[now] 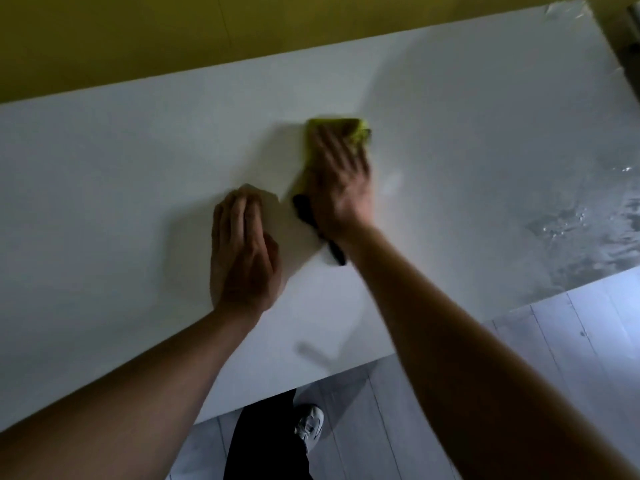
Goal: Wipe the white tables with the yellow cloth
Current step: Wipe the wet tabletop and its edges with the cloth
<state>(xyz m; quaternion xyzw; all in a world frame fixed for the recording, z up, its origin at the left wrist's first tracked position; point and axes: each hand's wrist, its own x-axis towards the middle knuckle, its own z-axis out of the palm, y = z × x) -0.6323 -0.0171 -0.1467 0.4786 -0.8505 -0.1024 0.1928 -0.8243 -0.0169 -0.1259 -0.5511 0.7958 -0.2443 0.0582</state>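
White surface (450, 140) fills most of the head view, tilted in frame, its far edge meeting a yellow wall (121, 36). Right portion of the surface shows a glossy, streaked sheen with small bright glints — wet or filmed, cannot tell which. Yellow cloth (353, 131) lies flat near the middle of the surface, mostly under the right hand (341, 188); its fingers are straight and spread, pressing down on the cloth, only the cloth's far edge and right corner showing past the fingertips. The hand is motion-blurred. A dark, narrow shape (311, 220) shows beneath the right wrist; cannot tell what it is. Left hand (242, 247) rests palm-down on the bare surface just beside the right, fingers together and relaxed, holding nothing. Below the near edge — pale plank floor (554, 341), a dark trouser leg (266, 441) and a white shoe (310, 426).
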